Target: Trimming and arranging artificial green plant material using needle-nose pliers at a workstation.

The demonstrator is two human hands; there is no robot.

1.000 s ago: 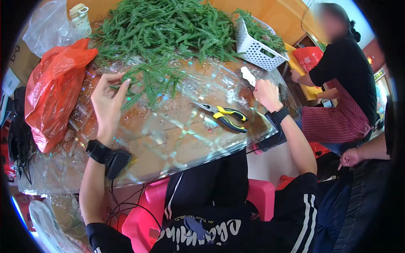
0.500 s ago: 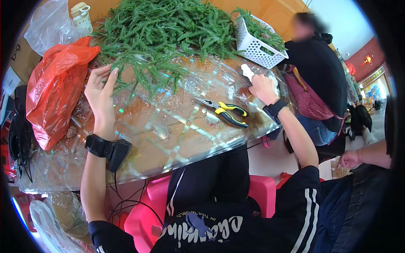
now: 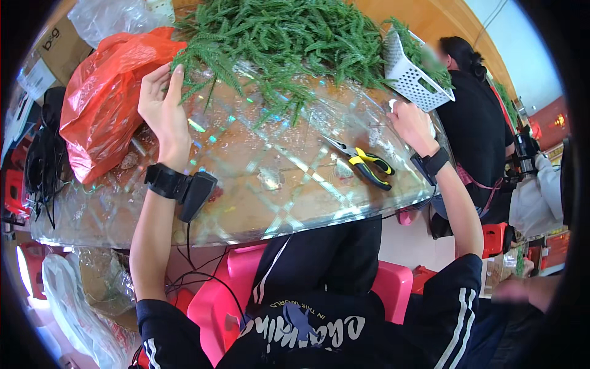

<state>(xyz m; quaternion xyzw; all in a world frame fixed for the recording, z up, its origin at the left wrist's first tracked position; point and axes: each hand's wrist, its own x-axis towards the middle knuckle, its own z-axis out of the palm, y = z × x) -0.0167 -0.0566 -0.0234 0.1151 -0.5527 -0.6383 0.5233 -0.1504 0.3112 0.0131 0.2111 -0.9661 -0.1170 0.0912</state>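
Fingers and thumb of my left hand (image 3: 165, 107) close together at the edge of a green pine sprig (image 3: 212, 61) and seem to pinch it; the exact grip is partly hidden. Behind the sprig lies a large heap of similar pine sprigs (image 3: 295, 40). On the right, my right hand (image 3: 413, 126) is closed around a white thing, of which only a small white end (image 3: 392, 105) shows past the fingers. Between the hands, nearer the right one, pliers (image 3: 361, 161) with yellow and black handles lie on the table.
A red plastic bag (image 3: 110, 104) stands left of my left hand. At the far right is a white perforated basket (image 3: 418, 77) with sprigs inside. White flecks dot the clear-covered table (image 3: 246, 209). A person in black (image 3: 473, 98) sits beyond the basket. Black cables (image 3: 46, 160) hang at the left edge.
The whole view has shifted, so most things appear farther right. Less of the white thing shows past my right hand. My left hand stays at the sprig.
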